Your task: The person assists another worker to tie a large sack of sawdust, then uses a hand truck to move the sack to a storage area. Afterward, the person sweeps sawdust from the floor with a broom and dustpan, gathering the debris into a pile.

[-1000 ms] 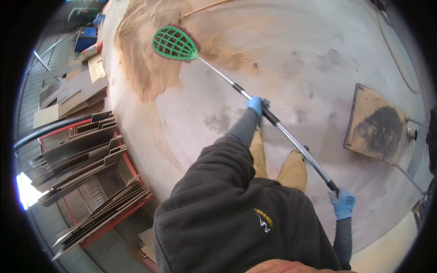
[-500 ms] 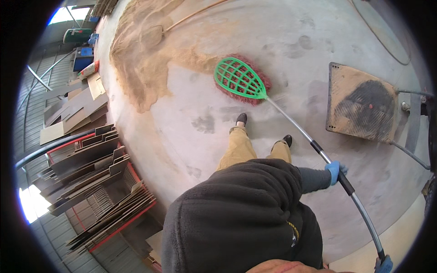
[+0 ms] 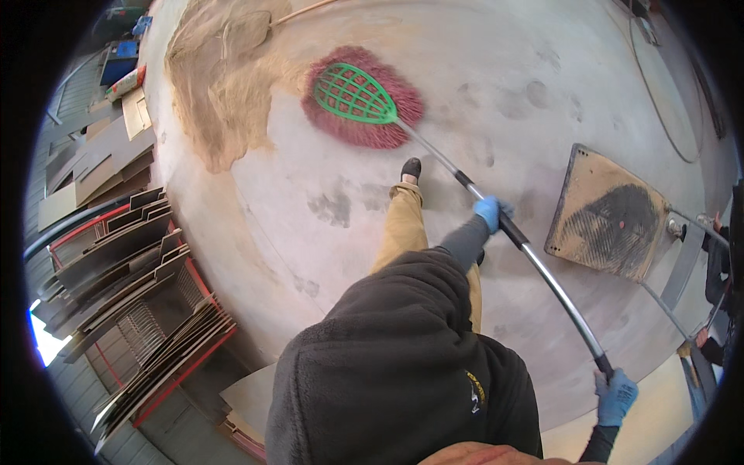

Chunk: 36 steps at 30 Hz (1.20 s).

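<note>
Both of my hands, in blue gloves, grip the long metal pole of a dust mop. My left hand is closed round the black grip partway along the pole. My right hand is closed at the pole's near end, at the lower right. The mop head, a green plastic grid with dark red fringe around it, rests on the pale floor ahead of my feet. Its left edge lies beside spread tan powder.
A wide, tan, dust-coated push scoop stands at the right; a person in dark clothes holds its bars. A wooden-handled tool lies by the powder. Racked sheets line the left. A hose or cable curves at the upper right.
The mop head has moved forward and to the left. My left hand has swung left and forward with the pole, and my right hand has come up farther into view.
</note>
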### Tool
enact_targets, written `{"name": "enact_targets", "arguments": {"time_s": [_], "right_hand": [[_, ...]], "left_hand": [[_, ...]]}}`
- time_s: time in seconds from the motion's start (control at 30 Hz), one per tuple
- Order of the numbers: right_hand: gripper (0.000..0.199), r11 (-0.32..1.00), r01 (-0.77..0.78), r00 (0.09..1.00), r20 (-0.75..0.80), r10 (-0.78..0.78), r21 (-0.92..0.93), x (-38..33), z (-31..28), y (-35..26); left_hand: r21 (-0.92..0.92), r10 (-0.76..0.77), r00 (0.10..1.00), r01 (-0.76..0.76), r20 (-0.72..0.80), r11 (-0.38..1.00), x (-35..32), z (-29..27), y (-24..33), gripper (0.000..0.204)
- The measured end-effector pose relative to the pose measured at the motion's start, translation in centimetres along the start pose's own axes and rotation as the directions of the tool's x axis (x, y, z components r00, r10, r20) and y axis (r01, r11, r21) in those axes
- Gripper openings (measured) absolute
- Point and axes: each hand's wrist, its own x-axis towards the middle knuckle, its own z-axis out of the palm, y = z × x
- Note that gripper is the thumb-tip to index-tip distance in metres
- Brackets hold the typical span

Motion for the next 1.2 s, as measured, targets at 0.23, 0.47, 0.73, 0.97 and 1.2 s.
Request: {"name": "enact_targets", "arguments": {"time_s": [0.23, 0.47, 0.73, 0.97, 1.2], "right_hand": [[0.046, 0.981, 0.078, 0.994, 0.056, -0.089, 0.176, 14.4, -7.1, -31.9], [0.045, 0.918, 0.323, 0.944, -0.14, -0.298, 0.23, 24.5, -12.6, -48.8], [0.044, 0.863, 0.274, 0.961, -0.086, -0.262, 0.425, 26.5, -12.5, -45.8], [0.044, 0.881, 0.295, 0.954, -0.166, -0.249, 0.37, 26.0, -8.6, -29.0], [0.044, 0.968, 0.238, 0.938, -0.278, -0.208, 0.078, 20.6, -3.3, 3.8]], "left_hand": [[0.047, 0.182, 0.982, -0.185, 0.055, 0.982, 5.1, -5.7, 38.0, 0.011], [0.012, 0.459, 0.877, -0.463, -0.144, 0.887, 5.9, -5.3, 61.2, 0.014], [0.154, 0.616, 0.738, -0.598, -0.275, 0.786, 0.5, -2.2, 62.9, 0.015], [0.022, 0.519, 0.849, -0.519, -0.103, 0.854, 1.2, 3.1, 48.1, 0.014], [0.046, 0.259, 0.948, -0.272, 0.186, 0.961, 0.9, 15.2, 15.8, 0.022]]}}
